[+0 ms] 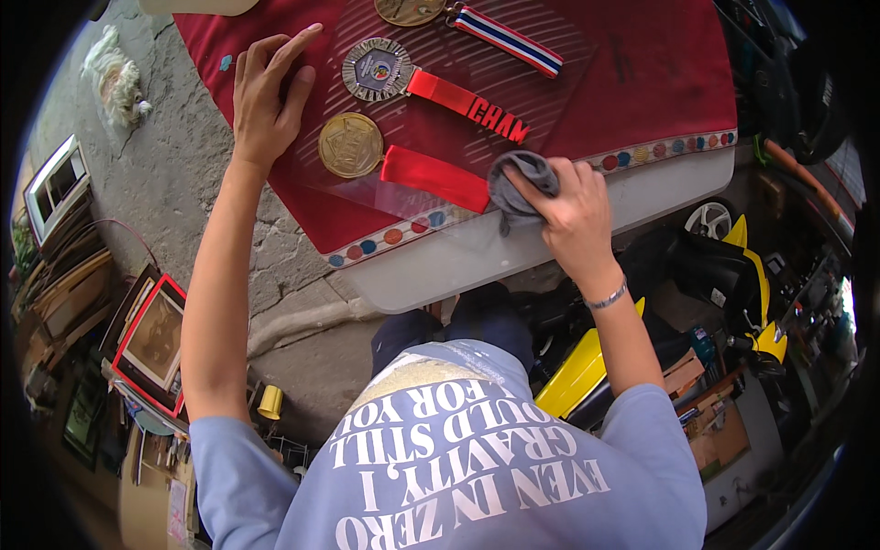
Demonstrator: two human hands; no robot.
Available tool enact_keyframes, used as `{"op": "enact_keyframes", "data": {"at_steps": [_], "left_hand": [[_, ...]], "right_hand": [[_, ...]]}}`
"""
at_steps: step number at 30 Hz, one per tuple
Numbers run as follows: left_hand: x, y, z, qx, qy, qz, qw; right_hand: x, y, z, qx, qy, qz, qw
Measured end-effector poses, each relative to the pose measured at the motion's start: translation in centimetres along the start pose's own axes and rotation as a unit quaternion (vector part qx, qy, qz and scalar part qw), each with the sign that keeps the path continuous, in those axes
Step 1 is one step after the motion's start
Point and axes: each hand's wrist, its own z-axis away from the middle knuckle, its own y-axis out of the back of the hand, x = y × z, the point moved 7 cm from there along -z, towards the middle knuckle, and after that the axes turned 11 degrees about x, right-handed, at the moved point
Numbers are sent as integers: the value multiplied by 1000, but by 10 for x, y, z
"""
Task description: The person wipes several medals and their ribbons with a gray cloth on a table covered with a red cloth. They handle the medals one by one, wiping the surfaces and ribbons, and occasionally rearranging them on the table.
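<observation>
My right hand (579, 215) is closed on a dark grey cloth (519, 194), which presses against the end of a plain red ribbon (435, 177). That ribbon belongs to a round gold medal (351, 145). Above it lies a silver medal (377, 70) with a patterned rim and a lettered red ribbon (467, 105). Farthest off, a bronze-gold medal (410, 9), cut by the upper edge, has a red, white and blue striped ribbon (509, 39). My left hand (270, 96) is over the table's left side, left of the medals, its fingers stretched out and holding nothing.
A dark red cloth (660, 82) with a dotted border covers the pale table (412, 282). On the concrete floor at far left lies a fluffy white dog (114, 77). Framed pictures (151, 344) and a yellow cup (270, 402) are lower left; a yellow-black motorbike (587, 367) stands right.
</observation>
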Motion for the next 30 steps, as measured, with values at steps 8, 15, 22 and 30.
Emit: {"op": "enact_keyframes", "data": {"at_steps": [8, 15, 22, 30], "left_hand": [[-3, 1, 2, 7, -7, 1, 1000], [-2, -1, 2, 6, -8, 6, 1000], [-3, 2, 4, 1, -8, 5, 1000], [-1, -3, 1, -9, -16, -3, 1000]], "right_hand": [[15, 9, 5, -38, 112, 55, 991], [11, 4, -2, -44, 159, 43, 985], [40, 7, -10, 21, 34, 66, 997], [58, 19, -57, 15, 235, 115, 965]]}}
